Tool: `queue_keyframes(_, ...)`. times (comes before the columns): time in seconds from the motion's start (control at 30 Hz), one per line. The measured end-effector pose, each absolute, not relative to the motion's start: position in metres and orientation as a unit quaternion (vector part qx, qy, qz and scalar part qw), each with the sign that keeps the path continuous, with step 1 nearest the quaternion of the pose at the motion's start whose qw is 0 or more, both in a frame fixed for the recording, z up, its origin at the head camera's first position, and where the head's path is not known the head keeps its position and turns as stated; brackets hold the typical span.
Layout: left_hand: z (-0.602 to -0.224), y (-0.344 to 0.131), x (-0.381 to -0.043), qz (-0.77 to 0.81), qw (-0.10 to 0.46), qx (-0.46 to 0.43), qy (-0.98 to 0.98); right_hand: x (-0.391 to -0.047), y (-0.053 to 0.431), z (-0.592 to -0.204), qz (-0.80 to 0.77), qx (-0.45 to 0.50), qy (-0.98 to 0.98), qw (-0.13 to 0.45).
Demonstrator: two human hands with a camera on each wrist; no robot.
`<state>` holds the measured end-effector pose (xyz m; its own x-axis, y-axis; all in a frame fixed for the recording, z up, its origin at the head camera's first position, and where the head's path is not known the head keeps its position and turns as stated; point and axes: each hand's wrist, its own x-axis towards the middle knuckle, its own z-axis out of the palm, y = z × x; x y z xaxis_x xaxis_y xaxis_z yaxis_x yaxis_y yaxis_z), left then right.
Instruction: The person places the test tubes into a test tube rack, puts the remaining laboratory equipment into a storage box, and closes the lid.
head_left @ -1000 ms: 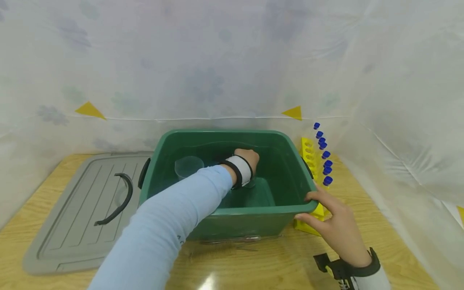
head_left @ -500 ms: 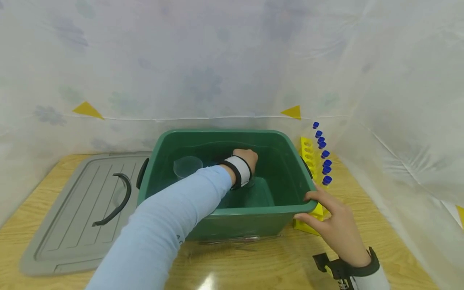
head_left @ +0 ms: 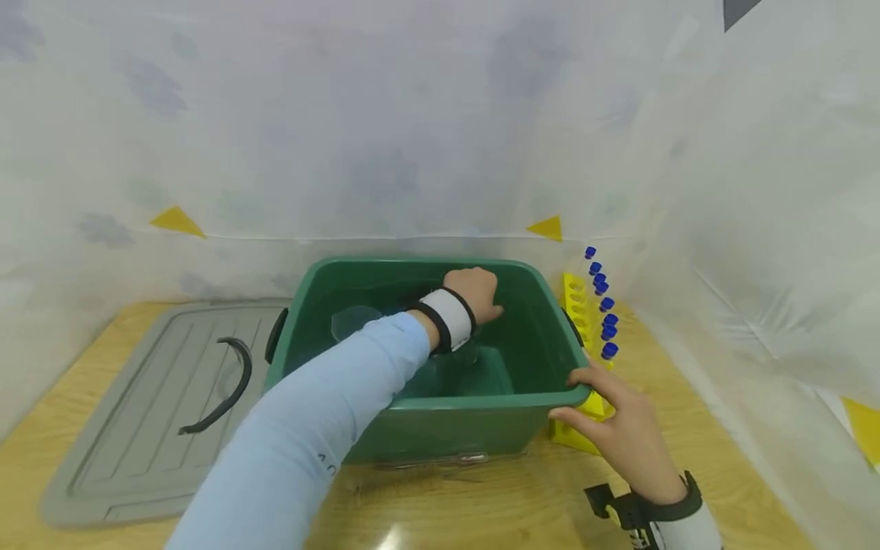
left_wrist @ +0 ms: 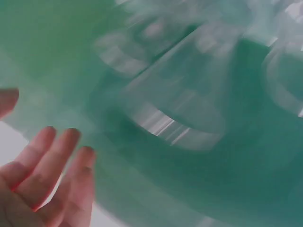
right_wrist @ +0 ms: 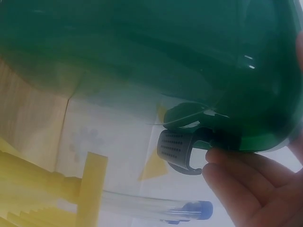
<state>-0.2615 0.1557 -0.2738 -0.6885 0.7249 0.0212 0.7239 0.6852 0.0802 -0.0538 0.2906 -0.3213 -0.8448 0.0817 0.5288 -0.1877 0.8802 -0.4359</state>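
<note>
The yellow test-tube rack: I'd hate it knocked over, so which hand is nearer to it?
Right. The right hand grips the near right corner of the green plastic bin, close beside the yellow rack; the left hand is farther off, in or above the bin.

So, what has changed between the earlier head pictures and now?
The left hand has lifted slightly, toward the far rim of the green box, and now holds nothing, not touching the clear flask. Whether it let go of something is hidden. The right hand still grips the box's near right corner; the gray lid and yellow rack stayed put.
</note>
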Motion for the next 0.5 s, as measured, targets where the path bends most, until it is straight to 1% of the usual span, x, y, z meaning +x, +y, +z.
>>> queue_keyframes(0.13,-0.236,0.148,-0.240,0.095,-0.109,0.447,0.883,-0.058,0.298,-0.324,0.250,0.018,-0.929,0.273)
queue_keyframes(0.2,-0.217,0.140,-0.223,0.106,-0.168,0.484,0.852,-0.059,0.304,-0.324,0.248,0.014,-0.929,0.274)
queue_keyframes(0.3,-0.199,0.123,-0.191,0.089,-0.236,0.547,0.798,-0.060,0.313,-0.324,0.241,0.010,-0.929,0.280)
queue_keyframes(0.4,-0.201,0.105,-0.158,0.042,-0.283,0.607,0.741,-0.061,0.320,-0.324,0.227,0.003,-0.933,0.279)
queue_keyframes(0.5,-0.223,0.091,-0.128,-0.025,-0.296,0.654,0.696,-0.061,0.325,-0.326,0.215,-0.009,-0.938,0.272)
